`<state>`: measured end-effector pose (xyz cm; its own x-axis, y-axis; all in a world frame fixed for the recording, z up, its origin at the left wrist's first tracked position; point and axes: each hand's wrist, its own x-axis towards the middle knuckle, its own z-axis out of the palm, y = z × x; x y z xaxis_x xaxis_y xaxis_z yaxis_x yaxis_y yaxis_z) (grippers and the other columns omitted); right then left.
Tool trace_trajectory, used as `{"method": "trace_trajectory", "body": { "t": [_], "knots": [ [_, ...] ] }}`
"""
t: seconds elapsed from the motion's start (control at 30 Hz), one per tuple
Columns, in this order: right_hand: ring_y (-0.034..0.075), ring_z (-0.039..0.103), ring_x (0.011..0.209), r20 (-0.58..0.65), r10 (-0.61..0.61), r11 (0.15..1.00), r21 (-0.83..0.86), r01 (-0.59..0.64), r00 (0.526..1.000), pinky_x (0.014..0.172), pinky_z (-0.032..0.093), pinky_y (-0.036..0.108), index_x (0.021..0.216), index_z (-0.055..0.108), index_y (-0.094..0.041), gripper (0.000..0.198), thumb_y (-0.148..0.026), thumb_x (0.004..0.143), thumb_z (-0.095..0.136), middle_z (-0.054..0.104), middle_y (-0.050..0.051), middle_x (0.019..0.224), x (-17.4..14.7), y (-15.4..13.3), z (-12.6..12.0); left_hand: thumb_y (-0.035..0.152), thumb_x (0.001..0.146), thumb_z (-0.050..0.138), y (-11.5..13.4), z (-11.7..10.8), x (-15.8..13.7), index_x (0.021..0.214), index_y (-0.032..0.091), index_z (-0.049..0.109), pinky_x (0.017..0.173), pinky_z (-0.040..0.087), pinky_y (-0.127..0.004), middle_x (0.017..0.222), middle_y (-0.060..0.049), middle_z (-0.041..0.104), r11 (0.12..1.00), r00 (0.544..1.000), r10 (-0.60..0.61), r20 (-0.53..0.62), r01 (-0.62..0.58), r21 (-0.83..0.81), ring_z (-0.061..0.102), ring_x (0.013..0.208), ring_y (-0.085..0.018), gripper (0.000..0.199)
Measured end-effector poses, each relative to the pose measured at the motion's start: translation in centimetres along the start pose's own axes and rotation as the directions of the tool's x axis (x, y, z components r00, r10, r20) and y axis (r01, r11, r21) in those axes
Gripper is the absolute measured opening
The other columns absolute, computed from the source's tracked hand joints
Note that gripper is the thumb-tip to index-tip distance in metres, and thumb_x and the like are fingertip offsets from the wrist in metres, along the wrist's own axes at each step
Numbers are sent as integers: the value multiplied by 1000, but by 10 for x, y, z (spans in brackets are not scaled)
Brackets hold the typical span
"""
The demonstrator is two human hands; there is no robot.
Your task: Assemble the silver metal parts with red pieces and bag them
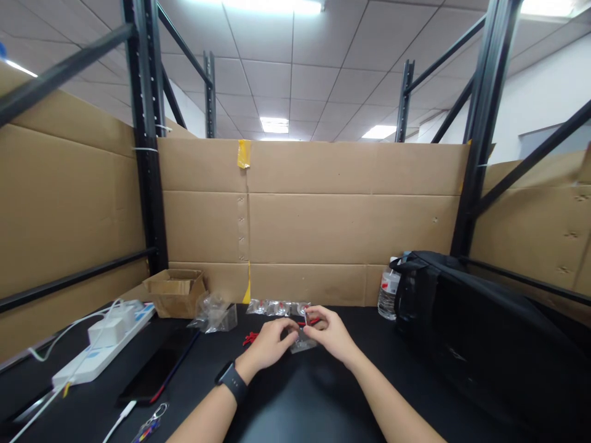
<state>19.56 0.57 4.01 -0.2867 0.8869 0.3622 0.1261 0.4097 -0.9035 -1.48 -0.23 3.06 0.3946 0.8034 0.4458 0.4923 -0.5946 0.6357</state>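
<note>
Honestly, the small clear plastic packet [303, 345], seen between both hands, could easily be knocked askew if it's brushed by a fingertip; a slip could also be caused by the thin, pale, see-through piece [305, 317] being pinched only at its edges; that piece seems to be held by the right hand [336, 335], thumb and forefinger barely parted around it; the left hand [270, 341] is curled, narrowly open, though whether anything's gripped can't be told; bunched red cords [250, 338] can be seen just left of it.
</note>
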Motion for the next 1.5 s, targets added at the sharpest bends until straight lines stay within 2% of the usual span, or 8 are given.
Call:
{"method": "trace_trajectory", "body": {
  "t": [0.13,0.23,0.43,0.7,0.87,1.17,1.3,1.5],
  "knots": [
    [18,65,76,38,-134,895,-424,137,990,71,50,29,108,70,-20,38,-26,70,74,72,4,91,-1,2,-9,36,88,62,-2,3,-7,108,27,74,96,46,-33,109,-5,75,983,979,35,201,-70,168,67,103,-25,25],
    [18,64,72,103,-89,828,-546,131,991,69,48,28,103,72,-20,34,-23,70,71,73,3,83,-4,-1,-10,34,84,67,-2,2,-9,105,29,74,95,46,-32,109,-3,74,975,955,60,289,-117,186,67,103,-24,24],
    [17,63,69,162,-8,717,-687,119,987,66,43,24,88,74,-21,25,-22,64,72,73,1,76,-8,-3,-11,33,76,74,1,0,-11,101,30,75,98,45,-31,110,-2,72,977,935,52,351,-120,176,66,103,-24,25],
    [14,60,63,292,178,696,-713,90,940,56,38,22,77,74,-18,21,-34,63,76,70,0,69,-11,-6,-21,38,80,72,0,-4,-12,113,43,73,108,38,-40,131,0,62,963,903,1,430,-117,243,59,120,-26,33],
    [20,63,78,269,182,646,-758,91,946,61,41,23,77,75,-20,28,-39,58,80,70,3,74,-14,-5,-20,41,82,70,4,-8,-12,116,49,71,109,38,-45,138,0,59,948,892,-34,452,-115,298,56,126,-28,35],
    [17,64,70,225,158,648,-759,71,961,62,39,24,79,75,-21,21,-40,71,74,72,3,74,-11,3,-10,47,79,72,3,-7,-13,124,49,65,109,36,-52,148,3,50,945,841,-33,541,-150,291,51,131,-32,45],
    [19,64,73,218,169,622,-780,67,961,64,40,25,80,74,-21,22,-39,66,77,72,3,78,-13,-3,-13,47,80,72,3,-7,-13,124,52,64,110,34,-54,149,3,49,944,840,-43,541,-144,297,50,132,-32,45],
    [19,63,77,302,195,654,-749,106,933,66,43,24,76,74,-22,18,-32,62,77,72,1,78,-15,-15,-21,46,82,70,2,-9,-12,124,53,63,110,33,-56,150,0,48,928,857,-102,506,-101,358,47,136,-32,43]
  ]
}}
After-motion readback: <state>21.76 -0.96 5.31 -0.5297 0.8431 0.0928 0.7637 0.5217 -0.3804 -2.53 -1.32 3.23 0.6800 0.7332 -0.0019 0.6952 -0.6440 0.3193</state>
